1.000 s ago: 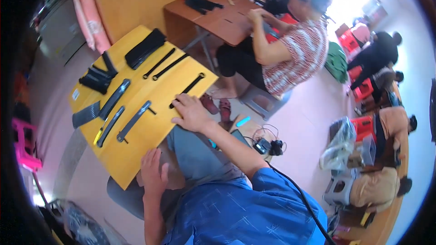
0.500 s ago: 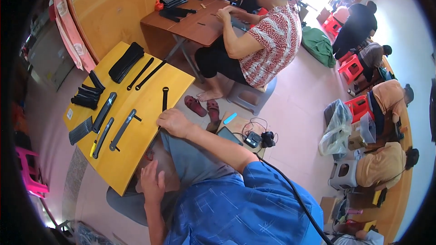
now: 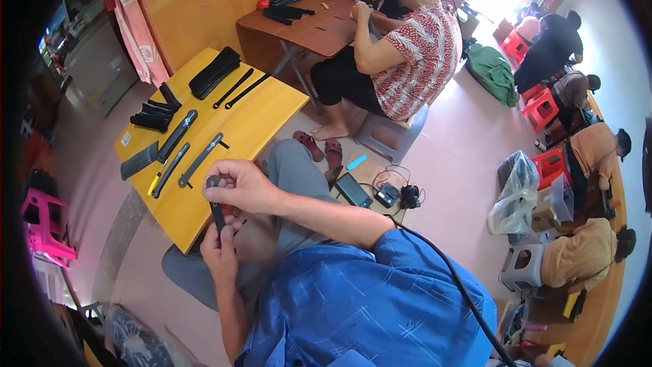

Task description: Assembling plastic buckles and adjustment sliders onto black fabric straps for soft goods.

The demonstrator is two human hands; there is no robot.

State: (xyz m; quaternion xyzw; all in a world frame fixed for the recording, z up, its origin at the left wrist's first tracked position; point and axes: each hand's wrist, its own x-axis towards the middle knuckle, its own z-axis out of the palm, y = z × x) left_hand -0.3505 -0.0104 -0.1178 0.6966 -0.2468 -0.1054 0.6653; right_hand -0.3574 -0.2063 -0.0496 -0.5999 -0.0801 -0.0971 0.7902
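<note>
Yellow table (image 3: 272,112), small white label (image 3: 126,138) on corner.

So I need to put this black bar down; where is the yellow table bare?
Bare: the right part of the yellow table, beyond the two thin rods. Crowded: the left side, with black handles and long tools.

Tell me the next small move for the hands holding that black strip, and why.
Probably steady the black strip before working it further: the right hand pinches its upper end and the left hand grips its lower end, above the lap, off the yellow table edge.
</note>
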